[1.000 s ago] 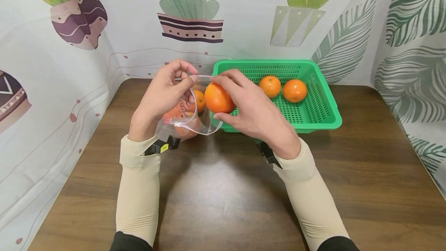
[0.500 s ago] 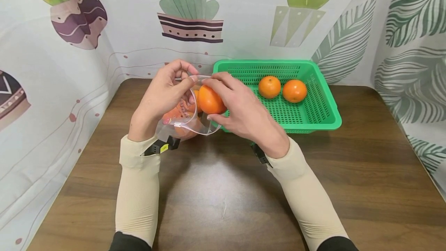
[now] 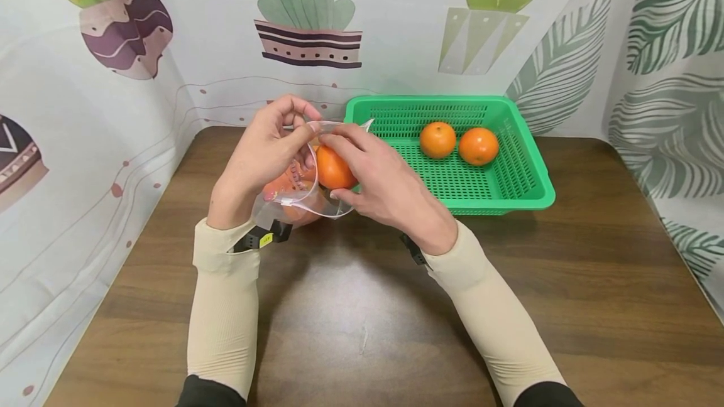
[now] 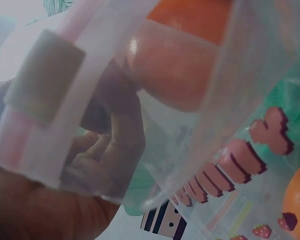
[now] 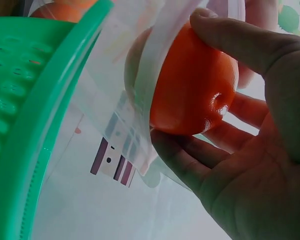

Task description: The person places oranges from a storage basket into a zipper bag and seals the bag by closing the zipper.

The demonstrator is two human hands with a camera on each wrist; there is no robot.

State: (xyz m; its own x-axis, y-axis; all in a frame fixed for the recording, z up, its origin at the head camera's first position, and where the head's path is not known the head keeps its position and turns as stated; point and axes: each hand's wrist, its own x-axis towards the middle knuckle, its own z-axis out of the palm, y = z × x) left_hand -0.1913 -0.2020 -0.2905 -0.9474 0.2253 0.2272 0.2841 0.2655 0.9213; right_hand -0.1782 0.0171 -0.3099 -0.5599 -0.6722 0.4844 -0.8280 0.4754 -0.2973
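Note:
My left hand (image 3: 266, 152) pinches the rim of a clear zip bag (image 3: 334, 209) between thumb and fingers, and the bag's mouth gapes towards the right. Printed pink letters (image 4: 225, 172) show on its side in the left wrist view. Inside the bag lie several oranges (image 3: 294, 184), partly hidden by the hand and the print. My right hand (image 3: 384, 184) grips another orange (image 5: 192, 85) with thumb and fingers curled round it. That orange is partway through the bag's mouth, its far side seen through the plastic in the right wrist view.
A green perforated basket (image 3: 537, 200) stands behind and to the right on the brown wooden table (image 3: 362, 331). Two oranges (image 3: 478, 146) sit in it side by side. Its left end is close beside the bag. A cactus-print cloth (image 3: 396, 24) hangs behind the table.
My right hand has carried its orange leftward, from the edge of the bag's mouth into it. The left hand and the basket have stayed in place.

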